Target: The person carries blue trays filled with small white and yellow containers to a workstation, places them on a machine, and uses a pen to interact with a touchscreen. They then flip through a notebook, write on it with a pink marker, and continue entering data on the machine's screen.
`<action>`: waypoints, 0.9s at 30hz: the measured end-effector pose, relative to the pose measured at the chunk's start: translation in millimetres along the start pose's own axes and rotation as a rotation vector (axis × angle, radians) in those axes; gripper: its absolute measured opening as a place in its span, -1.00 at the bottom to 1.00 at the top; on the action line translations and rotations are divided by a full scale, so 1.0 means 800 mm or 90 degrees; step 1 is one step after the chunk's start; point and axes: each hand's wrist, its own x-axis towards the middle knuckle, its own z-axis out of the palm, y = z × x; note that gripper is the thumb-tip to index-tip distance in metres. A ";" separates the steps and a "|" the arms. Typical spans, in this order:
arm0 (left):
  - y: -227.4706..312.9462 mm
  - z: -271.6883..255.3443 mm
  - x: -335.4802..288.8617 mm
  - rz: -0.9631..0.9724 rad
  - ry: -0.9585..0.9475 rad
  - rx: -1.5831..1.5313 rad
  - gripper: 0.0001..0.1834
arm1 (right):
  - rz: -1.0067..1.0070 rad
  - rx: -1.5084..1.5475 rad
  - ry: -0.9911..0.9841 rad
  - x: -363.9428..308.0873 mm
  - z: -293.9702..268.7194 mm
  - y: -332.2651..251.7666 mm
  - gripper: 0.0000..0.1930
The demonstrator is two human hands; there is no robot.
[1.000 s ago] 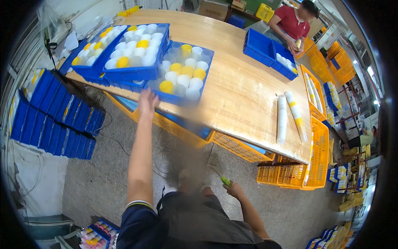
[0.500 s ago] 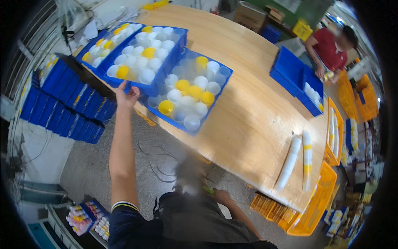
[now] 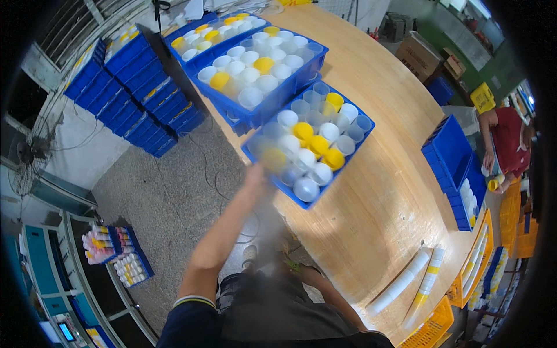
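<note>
My left hand (image 3: 254, 178) reaches to the near left side of a blue crate (image 3: 308, 204) on the table's edge. Its fingers are smeared, so I cannot see whether they grip the rim. Upright white, clear and yellow cups (image 3: 318, 145) fill that crate. My right hand (image 3: 310, 276) hangs low by my right thigh, below the table edge, closed on a small green object (image 3: 292, 267) that is partly hidden. Behind the crate, another blue crate of cups (image 3: 249, 75) stands higher, on top of a further crate, with one more (image 3: 217, 32) beyond.
Two long stacks of cups (image 3: 400, 281) lie on the wooden table (image 3: 371, 232). Across it, a person in red (image 3: 507, 139) handles cups by blue crates (image 3: 445, 156). Orange crates (image 3: 429, 327) flank the table. Blue crates (image 3: 139, 104) are piled at the left; more goods (image 3: 119, 252) sit on the floor.
My view has swung left, so the table appears farther right. My left hand has gone from the rear crate's corner to the nearer crate's side. My right hand stays low.
</note>
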 end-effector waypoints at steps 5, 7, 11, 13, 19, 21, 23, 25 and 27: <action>-0.184 0.022 -0.106 -0.016 0.030 0.057 -0.58 | -0.021 -0.097 -0.098 0.018 -0.027 -0.028 -0.49; -0.212 0.001 -0.125 -0.136 0.134 0.073 -0.50 | -0.091 -0.181 -0.119 0.034 -0.032 -0.024 -0.51; -0.173 -0.124 -0.134 -0.118 0.120 0.097 -0.71 | -0.090 -0.313 -0.183 0.052 -0.035 -0.026 -0.54; -0.144 -0.218 -0.156 -0.032 0.029 0.148 -0.79 | -0.061 -0.260 -0.154 0.052 -0.034 -0.043 -0.55; -0.064 -0.482 -0.352 0.073 0.065 0.436 -0.59 | 0.062 -0.258 0.103 0.028 -0.001 -0.130 -0.58; -0.054 -0.519 -0.466 -0.009 0.260 0.481 -0.56 | 0.059 -0.231 0.223 0.020 0.013 -0.166 -0.59; -0.049 -0.527 -0.552 -0.064 0.408 0.482 -0.39 | 0.060 -0.202 0.284 0.021 0.019 -0.215 -0.60; -0.060 -0.526 -0.601 -0.107 0.578 0.509 -0.29 | 0.147 -0.175 0.199 0.025 0.008 -0.279 -0.56; -0.091 -0.520 -0.617 -0.148 0.758 0.565 -0.30 | -0.120 -0.195 0.113 0.015 0.039 -0.350 -0.58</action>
